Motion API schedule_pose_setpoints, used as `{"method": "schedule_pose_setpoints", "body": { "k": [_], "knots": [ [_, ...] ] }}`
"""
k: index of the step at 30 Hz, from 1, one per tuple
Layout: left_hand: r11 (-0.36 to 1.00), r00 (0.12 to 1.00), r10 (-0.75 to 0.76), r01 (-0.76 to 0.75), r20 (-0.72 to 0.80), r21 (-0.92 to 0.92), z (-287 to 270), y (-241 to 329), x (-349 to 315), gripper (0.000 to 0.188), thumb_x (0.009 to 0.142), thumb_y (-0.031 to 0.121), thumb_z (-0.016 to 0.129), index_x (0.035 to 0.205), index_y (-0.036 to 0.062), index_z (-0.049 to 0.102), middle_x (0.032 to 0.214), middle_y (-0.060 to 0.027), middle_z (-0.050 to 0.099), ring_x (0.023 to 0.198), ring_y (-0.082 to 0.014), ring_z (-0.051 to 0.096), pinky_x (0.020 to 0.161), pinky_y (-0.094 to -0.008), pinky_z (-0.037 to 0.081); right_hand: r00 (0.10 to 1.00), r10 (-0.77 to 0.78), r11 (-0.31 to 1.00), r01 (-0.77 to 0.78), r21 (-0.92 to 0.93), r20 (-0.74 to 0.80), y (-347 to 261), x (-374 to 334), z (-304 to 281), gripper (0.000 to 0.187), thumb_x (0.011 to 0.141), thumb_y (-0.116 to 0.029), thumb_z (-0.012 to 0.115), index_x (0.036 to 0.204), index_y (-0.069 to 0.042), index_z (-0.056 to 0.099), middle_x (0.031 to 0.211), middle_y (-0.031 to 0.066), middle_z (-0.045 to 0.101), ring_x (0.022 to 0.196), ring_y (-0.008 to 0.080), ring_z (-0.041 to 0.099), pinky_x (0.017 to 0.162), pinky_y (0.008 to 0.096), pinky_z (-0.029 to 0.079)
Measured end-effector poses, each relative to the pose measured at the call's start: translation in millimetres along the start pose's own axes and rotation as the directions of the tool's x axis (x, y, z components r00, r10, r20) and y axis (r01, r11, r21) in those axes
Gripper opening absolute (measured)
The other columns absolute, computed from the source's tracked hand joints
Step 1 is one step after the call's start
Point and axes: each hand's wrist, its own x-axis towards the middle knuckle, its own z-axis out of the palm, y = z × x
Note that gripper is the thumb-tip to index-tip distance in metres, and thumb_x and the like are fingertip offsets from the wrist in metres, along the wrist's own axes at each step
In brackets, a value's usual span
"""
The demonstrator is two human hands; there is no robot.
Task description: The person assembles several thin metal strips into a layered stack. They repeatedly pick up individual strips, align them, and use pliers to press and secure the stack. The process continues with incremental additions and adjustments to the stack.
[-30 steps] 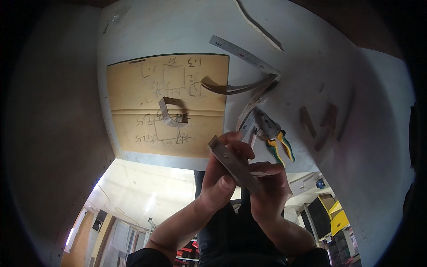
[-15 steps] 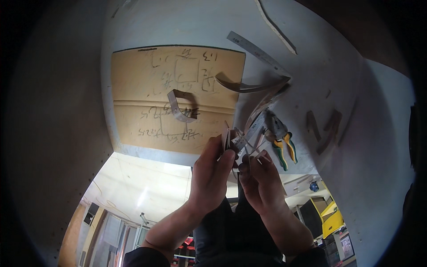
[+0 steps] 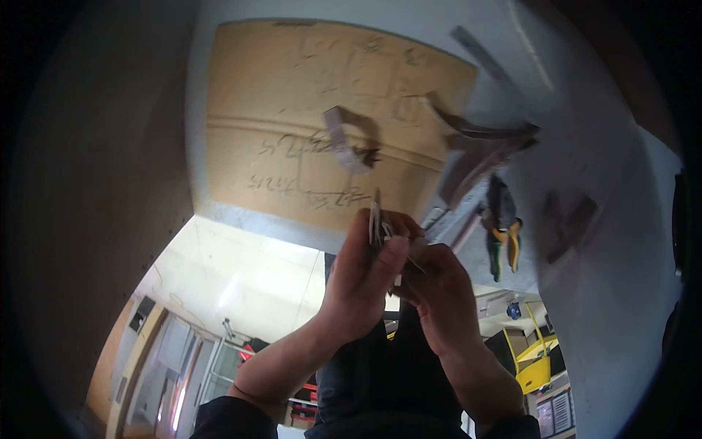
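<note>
My left hand point(image 3: 356, 272) is closed round several thin, pale metal strips point(image 3: 375, 222), which stick up past its fingers. Close beside it, my right hand point(image 3: 444, 287) has its fingers bent against the lower ends of the pieces. Part of what lies between the hands is hidden by the fingers, and the right hand's exact hold on the strips is blurred. A bent metal strip point(image 3: 338, 136), folded into an open angular shape, lies on a marked cardboard sheet point(image 3: 248, 95) beyond the hands. Cutting snips point(image 3: 501, 208) with yellow and green handles rest to the right.
Curved strips point(image 3: 486, 133) lie at the cardboard's right side, with a steel ruler point(image 3: 484, 58) beyond them. Short dark scraps point(image 3: 574, 228) lie farther right. Grey walls point(image 3: 139, 146) rise on both sides. A yellow object point(image 3: 534, 374) stands low behind the right arm.
The view has shifted, so the cardboard and snips appear farther right. My right hand has come closer to my left, and the strips are now more bunched between them.
</note>
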Motion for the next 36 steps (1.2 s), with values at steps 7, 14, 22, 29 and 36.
{"method": "schedule_pose_setpoints", "body": {
  "k": [7,14,22,29,36],
  "knots": [
    [0.753,0.889,0.404,-0.19,-0.214,0.63,-81.1,31.1,38.5,0.036,0.088,-0.004,0.061,0.11,0.0015,0.034,0.079,-0.0061,0.05,0.063,-0.0116,0.049,0.056,-0.0279,0.042,0.967,-0.245,0.935,0.254,-0.248,0.066,8.3,12.1,3.8,0.018,0.09,-0.003,0.063,0.103,-0.006,0.051,0.097,0.0099,0.066,0.093,0.0136,0.063,0.085,0.0295,0.049],
    [-0.124,0.765,0.626,-0.093,0.151,0.988,-117.8,25.4,62.6,0.038,0.079,0.022,0.071,0.108,0.005,0.054,0.095,-0.013,0.05,0.089,-0.0317,0.051,0.079,-0.043,0.039,0.945,-0.248,0.888,0.31,-0.339,0.215,10.4,26.7,39.4,0.017,0.091,-0.001,0.061,0.103,-0.004,0.049,0.096,0.0114,0.063,0.092,0.0151,0.062,0.083,0.0292,0.049],
    [-0.114,0.746,0.654,-0.07,0.128,0.991,-123.4,32.1,54.1,0.071,0.064,0.03,0.084,0.127,0.0124,0.055,0.119,-0.0114,0.051,0.106,-0.031,0.049,0.09,-0.0454,0.037,0.953,-0.226,0.875,0.291,-0.388,0.204,23.0,24.7,41.7,0.018,0.09,0.001,0.06,0.103,-0.003,0.048,0.097,0.0117,0.064,0.094,0.017,0.063,0.085,0.0307,0.048],
    [-0.167,0.723,0.666,-0.095,0.184,0.981,-129.7,31.2,37.4,0.064,0.07,0.052,0.079,0.118,0.013,0.065,0.14,-0.0226,0.038,0.121,-0.0344,0.037,0.098,-0.0453,0.028,0.966,-0.219,0.895,0.255,-0.365,0.138,25.9,25.4,38.5,0.019,0.088,0.002,0.061,0.103,-0.004,0.05,0.096,0.0102,0.066,0.096,0.0158,0.063,0.089,0.0305,0.047],
    [-0.17,0.742,0.648,-0.077,0.171,0.982,-133.1,23.4,31.5,0.05,0.076,0.045,0.075,0.114,0.0129,0.066,0.142,-0.0223,0.037,0.124,-0.0341,0.035,0.099,-0.046,0.026,0.954,-0.265,0.859,0.3,-0.415,0.142,28.9,29.9,35.2,0.016,0.091,-0.003,0.057,0.106,-0.007,0.05,0.095,0.0073,0.065,0.09,0.0132,0.06,0.078,0.0296,0.045]
  ]
}}
